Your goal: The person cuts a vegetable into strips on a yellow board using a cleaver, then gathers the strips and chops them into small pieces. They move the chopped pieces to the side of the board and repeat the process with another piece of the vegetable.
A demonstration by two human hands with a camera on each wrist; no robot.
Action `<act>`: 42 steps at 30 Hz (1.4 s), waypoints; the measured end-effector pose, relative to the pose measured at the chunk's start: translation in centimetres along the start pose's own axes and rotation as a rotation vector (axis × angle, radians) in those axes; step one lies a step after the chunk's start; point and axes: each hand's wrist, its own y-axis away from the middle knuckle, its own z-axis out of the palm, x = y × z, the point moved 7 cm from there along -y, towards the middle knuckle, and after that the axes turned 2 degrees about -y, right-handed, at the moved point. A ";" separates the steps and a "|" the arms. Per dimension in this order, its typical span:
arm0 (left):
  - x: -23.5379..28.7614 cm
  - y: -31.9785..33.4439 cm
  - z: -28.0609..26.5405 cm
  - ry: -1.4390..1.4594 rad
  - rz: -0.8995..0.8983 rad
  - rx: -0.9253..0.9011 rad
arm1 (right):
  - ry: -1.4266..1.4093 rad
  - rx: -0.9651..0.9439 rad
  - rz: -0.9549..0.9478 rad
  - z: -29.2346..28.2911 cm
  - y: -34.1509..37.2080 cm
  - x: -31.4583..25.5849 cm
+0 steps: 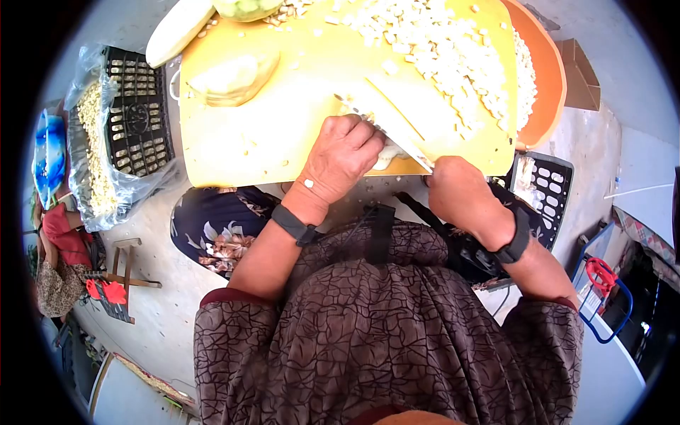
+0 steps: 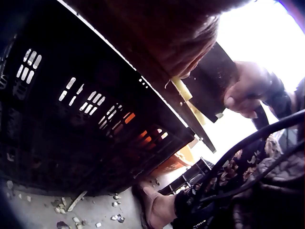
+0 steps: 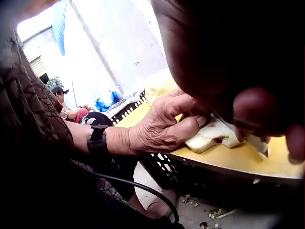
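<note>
Patterned cloth fronts the hands, right gripping a knife (handle mostly hidden), left a pale piece.

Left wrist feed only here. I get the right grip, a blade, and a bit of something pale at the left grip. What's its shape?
Observer: Right wrist view shows the left grip holding a pale cut piece with a notch in its edge.
Operator: Any diced stuff on the board?
Observer: Yes, head view: many small pale pieces on the far right of the yellow board.
Operator: Bigger ones?
Observer: One large pale-yellow piece, on the board's left side.
</note>
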 end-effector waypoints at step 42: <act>-0.3 0.9 -1.4 0.007 -0.061 0.039 | -0.100 0.394 -0.145 0.1 1.4 -0.7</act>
